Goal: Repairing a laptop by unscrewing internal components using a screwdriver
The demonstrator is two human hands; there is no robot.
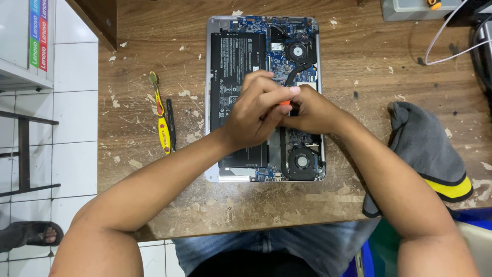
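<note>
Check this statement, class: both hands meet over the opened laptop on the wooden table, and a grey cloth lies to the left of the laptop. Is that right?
Not quite. The head view shows the grey cloth to the right of the opened laptop; the yellow toothbrush lies on its left. Left hand and right hand do meet over it.

An opened laptop lies on the worn wooden bench, its battery and two fans bare. Above its middle, the left hand and right hand meet, closed together on a small orange-tipped tool. Left of the laptop lies a yellow toothbrush; right of it, a grey cloth.
</note>
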